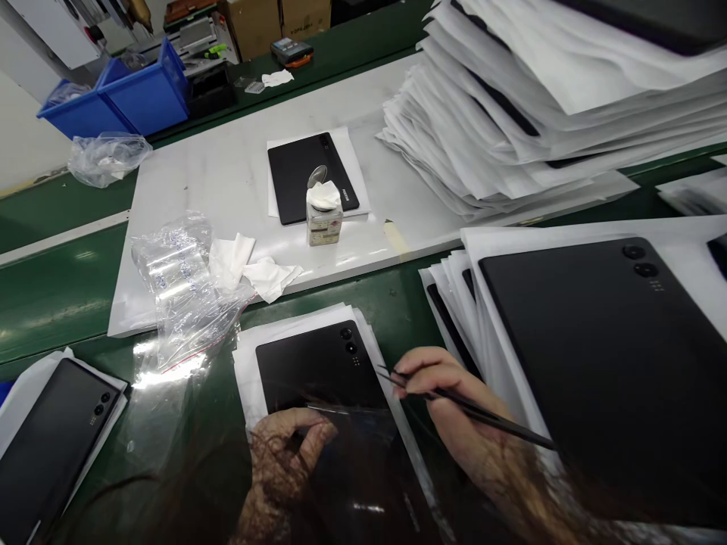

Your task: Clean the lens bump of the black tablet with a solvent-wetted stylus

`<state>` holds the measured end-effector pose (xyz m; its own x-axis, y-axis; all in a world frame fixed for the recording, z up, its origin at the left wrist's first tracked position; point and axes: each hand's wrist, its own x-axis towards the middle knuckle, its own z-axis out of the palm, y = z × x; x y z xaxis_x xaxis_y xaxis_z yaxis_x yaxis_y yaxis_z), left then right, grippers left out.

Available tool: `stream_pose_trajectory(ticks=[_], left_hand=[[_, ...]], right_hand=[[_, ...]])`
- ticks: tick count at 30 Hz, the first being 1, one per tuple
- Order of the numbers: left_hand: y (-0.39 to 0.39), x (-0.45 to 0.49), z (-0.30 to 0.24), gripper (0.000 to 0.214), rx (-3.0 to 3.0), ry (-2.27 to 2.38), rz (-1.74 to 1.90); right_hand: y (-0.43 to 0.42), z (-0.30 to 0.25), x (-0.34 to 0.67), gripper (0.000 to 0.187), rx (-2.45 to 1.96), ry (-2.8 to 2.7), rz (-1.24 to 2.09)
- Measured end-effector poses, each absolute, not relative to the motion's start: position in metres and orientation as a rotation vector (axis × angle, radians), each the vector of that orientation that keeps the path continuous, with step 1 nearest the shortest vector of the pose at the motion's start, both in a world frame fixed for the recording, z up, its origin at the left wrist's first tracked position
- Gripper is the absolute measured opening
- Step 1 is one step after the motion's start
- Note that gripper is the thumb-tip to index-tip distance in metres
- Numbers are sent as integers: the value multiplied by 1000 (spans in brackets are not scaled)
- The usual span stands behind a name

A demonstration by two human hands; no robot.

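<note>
A black tablet (321, 371) with a dual camera lies on a white sheet (247, 378) directly in front of me. My left hand (284, 462) pinches a thin clear film (335, 412) at the tablet's lower part. My right hand (448, 401) is shut on long black tweezers (471, 405), whose tips point left just above the tablet's right edge. Dark strands of hair cross the bottom of the view and hide the tablet's lower end.
A stack of black tablets on white sheets (591, 356) lies to the right, and another tablet (57, 446) lies at the lower left. On the white board (170, 197) are a plastic bag, tissues, a small bottle and a tablet. Tissue-wrapped tablets pile up behind; blue bins stand far left.
</note>
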<state>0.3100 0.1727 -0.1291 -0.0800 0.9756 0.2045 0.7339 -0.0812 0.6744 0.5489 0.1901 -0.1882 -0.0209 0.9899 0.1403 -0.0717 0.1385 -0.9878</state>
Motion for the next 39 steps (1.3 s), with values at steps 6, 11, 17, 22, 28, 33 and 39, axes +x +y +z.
stream_pose_trajectory(ticks=[6, 11, 17, 22, 28, 33, 39], left_hand=[[173, 309, -124, 28, 1802, 1806, 949], [175, 311, -119, 33, 1800, 1791, 930], [174, 310, -119, 37, 1827, 1786, 920], [173, 310, -122, 36, 1828, 1786, 933], [173, 309, -121, 31, 1795, 1756, 933], [173, 310, -120, 26, 1749, 1770, 948], [172, 311, -122, 20, 1660, 1790, 933]], right_hand=[[192, -165, 560, 21, -987, -1316, 1385], [201, -158, 559, 40, -1098, -1333, 1583], [203, -161, 557, 50, -1145, -1308, 1683], [206, -161, 554, 51, -1131, -1220, 1725], [206, -161, 551, 48, -1036, -1096, 1767], [200, -162, 552, 37, -944, -1174, 1641], [190, -164, 550, 31, -857, -1171, 1553]])
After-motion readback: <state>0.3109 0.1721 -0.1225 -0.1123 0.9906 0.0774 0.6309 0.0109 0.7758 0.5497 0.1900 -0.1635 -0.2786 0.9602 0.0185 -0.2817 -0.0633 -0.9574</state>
